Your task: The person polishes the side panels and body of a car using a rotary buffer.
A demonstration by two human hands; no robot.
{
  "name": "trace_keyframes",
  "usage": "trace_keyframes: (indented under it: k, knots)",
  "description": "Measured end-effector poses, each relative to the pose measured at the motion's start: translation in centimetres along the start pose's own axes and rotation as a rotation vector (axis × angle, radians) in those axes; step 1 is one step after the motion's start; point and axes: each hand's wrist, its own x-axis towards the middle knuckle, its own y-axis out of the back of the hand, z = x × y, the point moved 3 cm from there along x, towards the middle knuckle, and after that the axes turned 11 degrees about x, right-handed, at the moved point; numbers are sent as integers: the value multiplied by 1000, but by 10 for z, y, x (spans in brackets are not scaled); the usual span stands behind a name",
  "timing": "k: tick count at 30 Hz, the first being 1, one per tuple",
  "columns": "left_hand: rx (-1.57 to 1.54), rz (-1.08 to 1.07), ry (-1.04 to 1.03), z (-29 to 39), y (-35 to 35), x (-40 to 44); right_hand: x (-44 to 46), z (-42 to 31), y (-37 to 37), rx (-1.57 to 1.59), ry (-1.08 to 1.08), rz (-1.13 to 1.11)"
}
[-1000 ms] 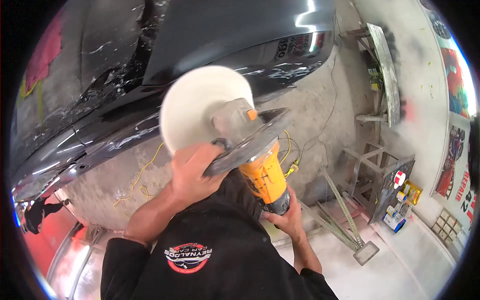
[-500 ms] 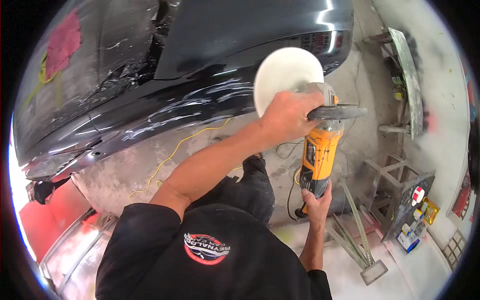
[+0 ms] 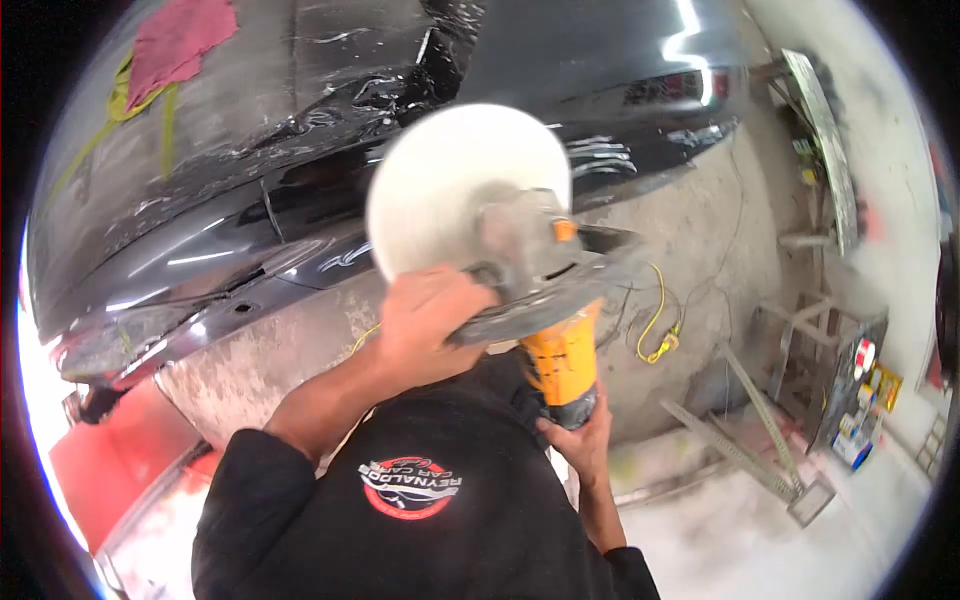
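Rotary polisher (image 3: 563,360) held near-to-far, white pad (image 3: 455,195) toward black car (image 3: 600,55), left hand (image 3: 425,325) clamped on loop handle (image 3: 530,306), right hand (image 3: 583,438) wrapped round rear grip (image 3: 573,408).

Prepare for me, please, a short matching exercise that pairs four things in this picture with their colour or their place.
Column one
1. left hand
2. cloth
3. right hand
4. round pad

Column two
A. white
B. at the dark lower end of the power tool
C. pink
D. on the curved handle

Right pairs: 1-D, 2-C, 3-B, 4-A.
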Motion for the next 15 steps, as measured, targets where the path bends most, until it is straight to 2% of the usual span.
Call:
trace_keyframes:
  k: [2,7,9,12,15]
  knots:
    - [83,33,-31,2,36,-18,-10,9,-27,-113,42,-64]
    - [91,-45,-45,0,77,-58,-33,25,-73,-52,-53,-105]
    - [107,-56,-68,4,75,-55,-37,29,-79,-35,-86,-107]
    - [98,-109,-67,4,50,-46,-42,62,-71,-12,-12,-45]
    - [53,-196,-68,-4,10,-34,-38,74,-57,165,-76,42]
